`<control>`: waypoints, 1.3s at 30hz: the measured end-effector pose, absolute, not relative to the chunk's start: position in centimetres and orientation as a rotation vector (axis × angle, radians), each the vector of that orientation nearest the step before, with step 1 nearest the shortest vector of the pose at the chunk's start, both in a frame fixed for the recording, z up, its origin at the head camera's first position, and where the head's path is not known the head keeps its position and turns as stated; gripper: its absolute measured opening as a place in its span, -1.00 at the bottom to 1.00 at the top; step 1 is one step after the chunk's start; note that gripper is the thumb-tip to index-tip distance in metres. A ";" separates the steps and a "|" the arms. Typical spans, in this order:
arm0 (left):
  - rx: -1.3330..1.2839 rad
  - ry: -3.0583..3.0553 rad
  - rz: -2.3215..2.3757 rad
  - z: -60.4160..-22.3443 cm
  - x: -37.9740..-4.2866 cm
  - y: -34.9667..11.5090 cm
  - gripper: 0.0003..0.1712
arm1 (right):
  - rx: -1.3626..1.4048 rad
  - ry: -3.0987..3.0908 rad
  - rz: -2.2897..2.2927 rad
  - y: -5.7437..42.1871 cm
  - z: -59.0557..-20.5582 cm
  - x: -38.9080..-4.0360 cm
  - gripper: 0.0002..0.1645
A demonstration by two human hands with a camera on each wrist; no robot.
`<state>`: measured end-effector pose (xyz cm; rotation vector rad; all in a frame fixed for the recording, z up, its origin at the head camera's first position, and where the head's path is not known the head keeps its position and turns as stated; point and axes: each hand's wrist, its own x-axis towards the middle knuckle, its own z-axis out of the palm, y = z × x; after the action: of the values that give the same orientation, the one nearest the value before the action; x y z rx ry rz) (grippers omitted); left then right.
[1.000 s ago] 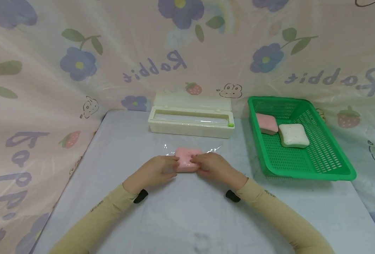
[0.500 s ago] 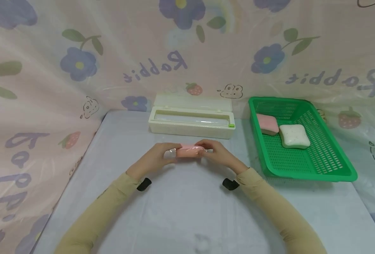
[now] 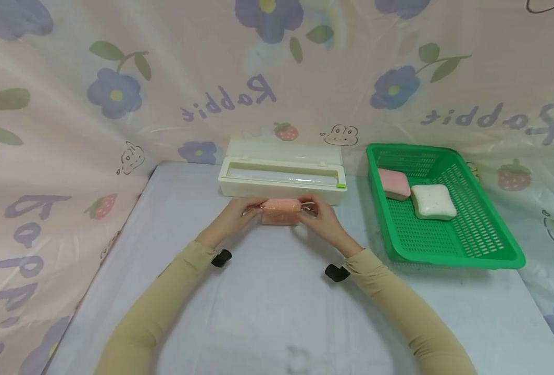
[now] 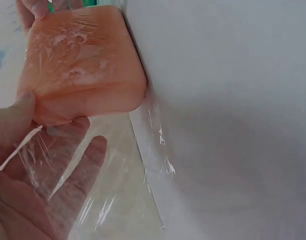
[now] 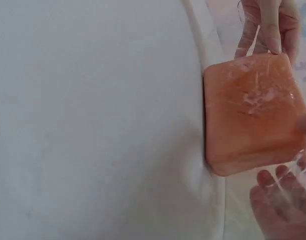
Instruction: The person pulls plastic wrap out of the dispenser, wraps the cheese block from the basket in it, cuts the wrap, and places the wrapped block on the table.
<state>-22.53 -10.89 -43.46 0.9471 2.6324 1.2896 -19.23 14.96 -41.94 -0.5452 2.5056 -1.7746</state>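
Observation:
A pink bar of soap [image 3: 280,212] stands tilted up on its edge on the table, with clear cling film [image 4: 73,180] pulled over its face. My left hand [image 3: 232,217] pinches the bar's left side, thumb on the near face and fingers behind. On the opposite side my right hand [image 3: 323,223] holds the bar and some film in the same way. The left wrist view shows loose film spreading over the left fingers and past the bar's edge. Wrinkled film also covers the soap [image 5: 252,110] in the right wrist view.
Just behind the hands stands a white cling film box [image 3: 281,190], its lid raised and a roll inside. At the right, a green basket [image 3: 455,258] holds a pink bar [image 3: 394,184] and a white speckled bar [image 3: 433,201]. A patterned curtain [image 3: 164,78] hangs behind.
The soap has gone from lying flat to standing on edge and has moved away toward the film box. Both hands moved forward with it, now gripping its sides.

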 end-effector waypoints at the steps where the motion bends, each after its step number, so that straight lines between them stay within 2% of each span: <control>1: 0.934 2.648 1.280 -43.5 -22.7 -10.8 -0.61 | -0.538 2.515 -1.791 15.1 -42.6 -19.7 -0.53; 6: 0.893 2.708 1.259 -43.4 -23.8 -10.3 -0.62 | -0.418 2.592 -1.739 15.8 -45.2 -21.9 -0.56; 12: 0.773 2.658 1.377 -43.5 -25.1 -9.8 -0.63 | -0.333 2.604 -1.728 16.1 -45.6 -23.0 -0.55; 19: 0.636 2.597 1.551 -44.0 -26.0 -9.5 -0.76 | -0.274 2.580 -1.794 16.3 -46.0 -23.7 -0.55; 25: 0.525 2.596 1.562 -43.6 -26.0 -10.0 -0.72 | -0.245 2.578 -1.841 16.5 -45.7 -23.2 -0.52; 30: 0.518 2.697 1.452 -43.0 -25.3 -11.0 -0.67 | -0.241 2.668 -1.802 16.9 -44.0 -21.0 -0.59; 33: 0.531 2.722 1.439 -43.1 -24.9 -11.6 -0.71 | -0.189 2.680 -1.818 17.5 -43.6 -20.3 -0.66; 39: 0.477 2.610 1.647 -43.7 -25.0 -12.1 -0.84 | -0.023 2.670 -1.934 18.4 -45.4 -21.4 -0.78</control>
<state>-25.01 -12.07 -43.65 0.4768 2.6103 1.6465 -21.38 18.38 -45.39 -0.0234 2.6702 -1.9338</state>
